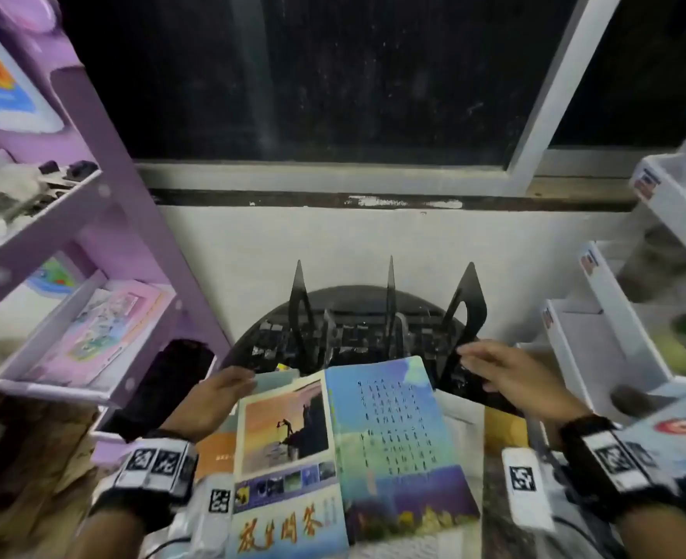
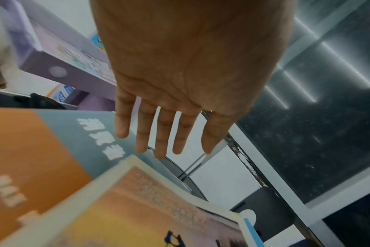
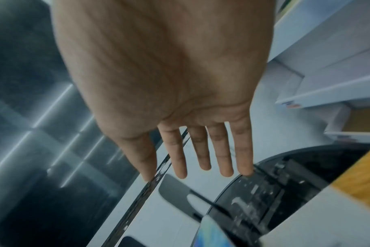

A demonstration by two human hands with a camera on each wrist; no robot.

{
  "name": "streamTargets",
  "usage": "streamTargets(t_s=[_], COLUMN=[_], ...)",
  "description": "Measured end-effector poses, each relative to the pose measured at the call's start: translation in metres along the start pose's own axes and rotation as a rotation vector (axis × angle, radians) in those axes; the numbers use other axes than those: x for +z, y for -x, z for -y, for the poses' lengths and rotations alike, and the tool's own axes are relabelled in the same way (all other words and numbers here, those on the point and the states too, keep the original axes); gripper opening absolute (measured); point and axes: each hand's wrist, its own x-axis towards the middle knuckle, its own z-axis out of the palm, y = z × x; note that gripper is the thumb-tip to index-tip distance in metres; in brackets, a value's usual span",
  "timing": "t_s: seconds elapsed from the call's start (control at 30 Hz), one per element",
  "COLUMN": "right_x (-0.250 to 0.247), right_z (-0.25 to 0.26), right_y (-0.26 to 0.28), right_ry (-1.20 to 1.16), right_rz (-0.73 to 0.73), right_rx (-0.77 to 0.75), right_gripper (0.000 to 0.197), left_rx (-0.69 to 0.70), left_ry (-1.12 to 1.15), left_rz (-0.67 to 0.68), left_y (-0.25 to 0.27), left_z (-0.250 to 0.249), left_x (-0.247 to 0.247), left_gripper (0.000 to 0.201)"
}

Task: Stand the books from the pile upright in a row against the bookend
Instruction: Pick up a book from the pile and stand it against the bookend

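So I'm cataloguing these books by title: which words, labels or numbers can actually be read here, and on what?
"放生問答": large orange title on the top book of the pile.
Vertical printed columns on the blue book: too small to read.
White characters on the grey-and-orange book: too blurred to read.
Labels on the white shelf edges: blurred.
Black-and-white square markers on the wristbands: patterns, no text.

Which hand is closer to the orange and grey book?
The left hand. It hovers open just above the orange and grey book on the pile's left side. The right hand is across the pile, open, by the black bookend.
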Motion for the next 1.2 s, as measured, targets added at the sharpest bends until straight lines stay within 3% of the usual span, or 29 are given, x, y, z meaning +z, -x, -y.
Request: streamTargets(t_s=[0.17,0.27,0.5,0.63,0.7,0.77,0.93,1.07,1.13,1.2], right_x=[0.034,0.051,0.074,0.081,0.082,0.083,0.081,0.074,0.070,0.066], right_z=[0.025,0.025,0.030,0.030,0.028,0.028,0.031,0.033,0.036,0.041], right_y=[-0.037,-0.056,-0.075,-0.072,-0.070,-0.068,-0.060,-0.045,-0.036,-0.026], right_ry=[0.203,0.294,0.556,0.644,0.653,0.654,0.657,0.588,0.557,0.543], right_rz=[0.113,0.158,0.292,0.339,0.330,0.302,0.247,0.162,0.117,0.085], right_rx=[-0.114,-0.169,-0.237,-0.288,-0.305,-0.316,-0.327,-0.381,-0.429,-0.474], right_gripper=[0.030,0.035,0.040,0.033,0.031,0.030,0.031,0.032,0.031,0.024], left_rx=[0.013,0.023,0.066,0.079,0.100,0.132,0.230,0.336,0.408,0.454], left_ry=[-0.086,-0.278,-0.578,-0.679,-0.681,-0.669,-0.462,-0.364,-0.333,-0.283], left_rz=[0.214,0.288,0.359,0.369,0.390,0.372,0.302,0.215,0.150,0.099], left_y=[-0.022,-0.031,-0.043,-0.044,-0.047,-0.045,-0.032,-0.018,-0.012,-0.001], left_z=[-0.018,-0.018,-0.033,-0.036,-0.034,-0.034,-0.035,-0.044,-0.047,-0.052], left_x=[0.009,0.010,0.016,0.023,0.023,0.021,0.012,0.005,0.002,-0.001], left_gripper=[0.016,0.019,0.028,0.046,0.039,0.033,0.047,0.075,0.073,0.056])
